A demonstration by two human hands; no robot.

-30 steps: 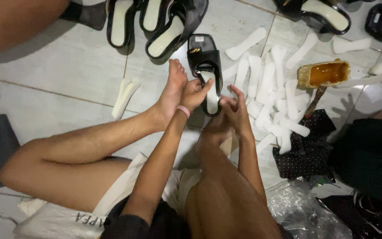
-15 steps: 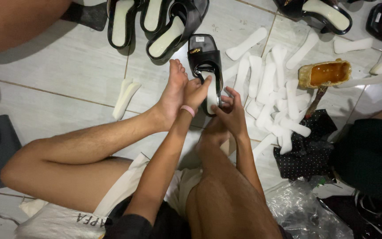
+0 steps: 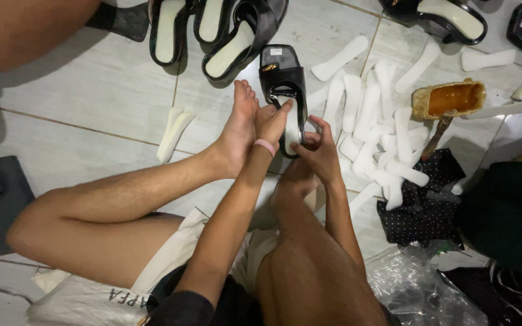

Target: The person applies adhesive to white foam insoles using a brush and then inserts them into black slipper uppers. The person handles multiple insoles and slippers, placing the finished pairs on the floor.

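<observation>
Two bare legs fold across the tiled floor [image 3: 80,84], the person seated low, feet drawn in toward the work. Far left, three black sandals [image 3: 212,30] lie with pale insoles already seated in their beds; judged finished. More black footwear sits far right at the frame edge, state unclear. Right of centre, a loose heap of white insoles [image 3: 376,133] spreads over the tiles, many pieces not yet used, so most of the job looks left to do. A pair of white insoles [image 3: 173,133] lies apart on the left. Beyond the heap, an open yellow tub of amber glue [image 3: 448,99] with a stick leaning at it. At centre, just past the toes, the black sandal in hand [image 3: 285,90], a white insole partly laid in its bed. Left hand [image 3: 273,121], pink band at wrist, fingers flat, pressing the insole down. Right hand [image 3: 318,154] curled around the sandal's near end, steadying it. Fit appears under way, not complete.
</observation>
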